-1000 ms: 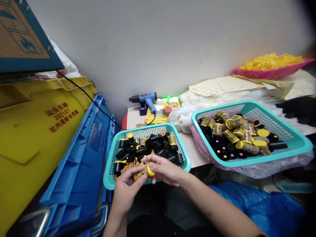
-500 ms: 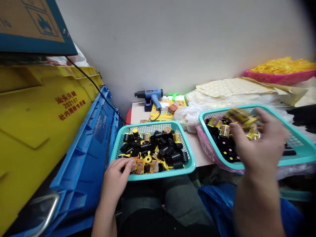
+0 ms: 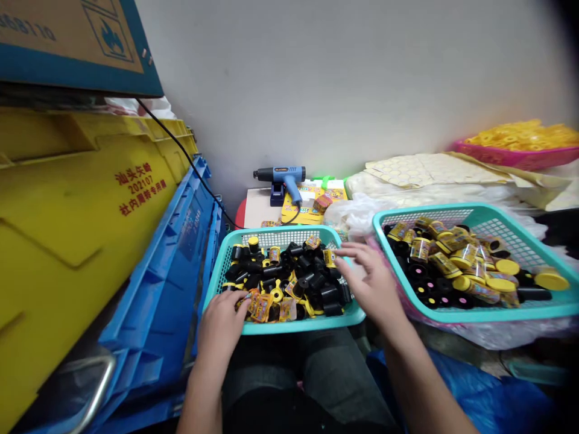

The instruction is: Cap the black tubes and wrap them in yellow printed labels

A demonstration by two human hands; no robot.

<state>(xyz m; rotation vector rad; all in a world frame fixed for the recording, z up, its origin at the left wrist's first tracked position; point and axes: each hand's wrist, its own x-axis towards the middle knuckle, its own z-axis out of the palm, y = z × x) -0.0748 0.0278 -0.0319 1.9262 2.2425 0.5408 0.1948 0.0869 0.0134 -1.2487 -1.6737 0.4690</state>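
Note:
My left hand (image 3: 225,319) is at the near left corner of a turquoise basket (image 3: 359,318), thumb and fingertips closed around a small printed plastic label (image 3: 245,303). More orange and yellow labels (image 3: 261,307) lie beside it. My right hand (image 3: 370,282) hovers over the basket's right side, fingers apart and nothing in them. Its fingertips are close to a yellow-labelled jar (image 3: 330,258). Black cylindrical jars (image 3: 332,294) fill most of this basket, with a yellow ring-shaped part (image 3: 276,294) among them.
Right of it, a second turquoise basket (image 3: 456,316) holds labelled jars with yellow lids (image 3: 499,283). Behind stands a blue heat gun (image 3: 289,176) near a yellow printed box (image 3: 294,212). Blue crates (image 3: 156,271) and a yellow crate (image 3: 67,241) line the left. A pink tray (image 3: 511,158) holds yellow parts.
Both hands held a labelled jar together; my right hand carried it to the right basket, let go, and came back left. My left hand moved down to the labels.

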